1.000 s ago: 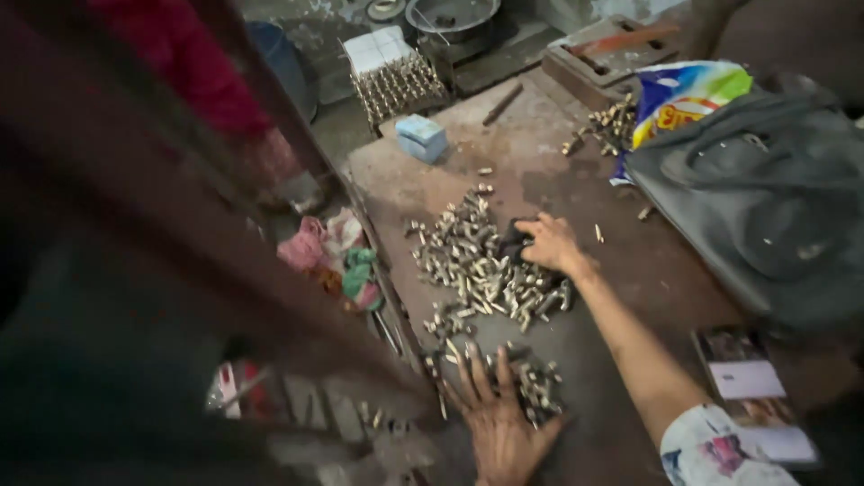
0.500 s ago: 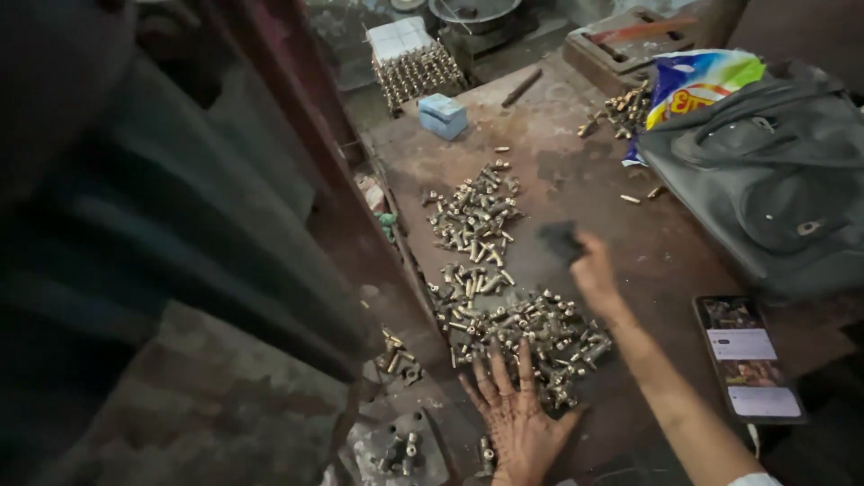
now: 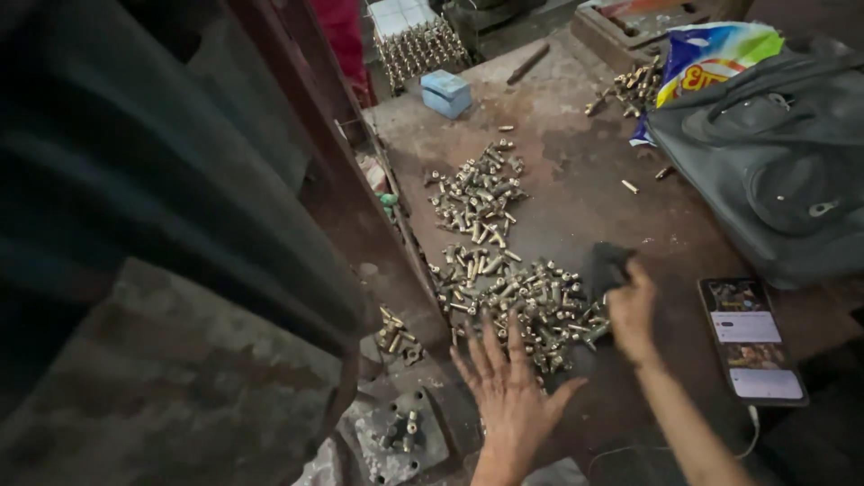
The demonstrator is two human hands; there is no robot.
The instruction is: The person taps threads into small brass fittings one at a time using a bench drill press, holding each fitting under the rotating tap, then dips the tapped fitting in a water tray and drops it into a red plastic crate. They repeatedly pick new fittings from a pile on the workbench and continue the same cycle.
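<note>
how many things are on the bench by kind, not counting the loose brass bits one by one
heaps of small brass parts: 3
grey bag: 1
phone: 1
small blue box: 1
colourful plastic packet: 1
dark cloth in right hand: 1
left hand, flat at the pile's near edge
total: 8

Left hand (image 3: 511, 396) flat beside brass parts (image 3: 517, 301), right hand (image 3: 630, 310) gripping dark cloth (image 3: 605, 265), phone (image 3: 751, 337) nearby

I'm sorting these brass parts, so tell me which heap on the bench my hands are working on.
The nearer heap, between your spread left hand and your right hand holding a dark cloth. The farther heap lies untouched, nearer the blue box.
</note>
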